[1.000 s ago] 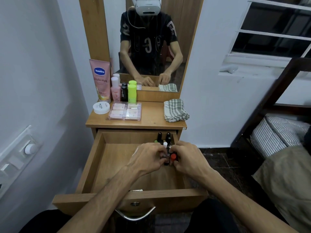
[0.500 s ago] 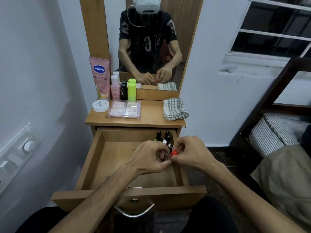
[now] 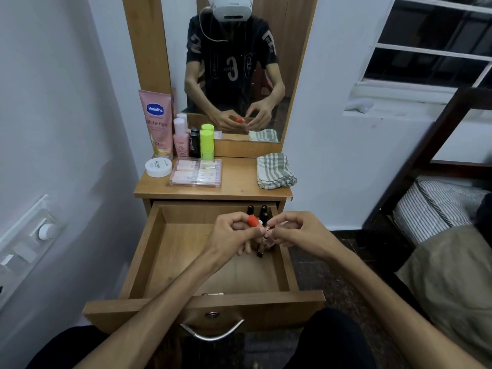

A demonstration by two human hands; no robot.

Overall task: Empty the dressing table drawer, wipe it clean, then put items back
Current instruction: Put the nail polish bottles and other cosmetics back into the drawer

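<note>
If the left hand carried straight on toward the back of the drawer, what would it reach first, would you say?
Probably the dark-capped bottles at the drawer's back right corner; the left hand looks raised, so depth is unclear.

the room is dim, lit softly from above and behind the camera, with a cool cast on the white walls (image 3: 66, 129). the window (image 3: 431, 41) is dark. faint shadows fall inside the drawer (image 3: 186, 251). wide-angle distortion bends the edges; fine detail is slightly soft and grainy.
</note>
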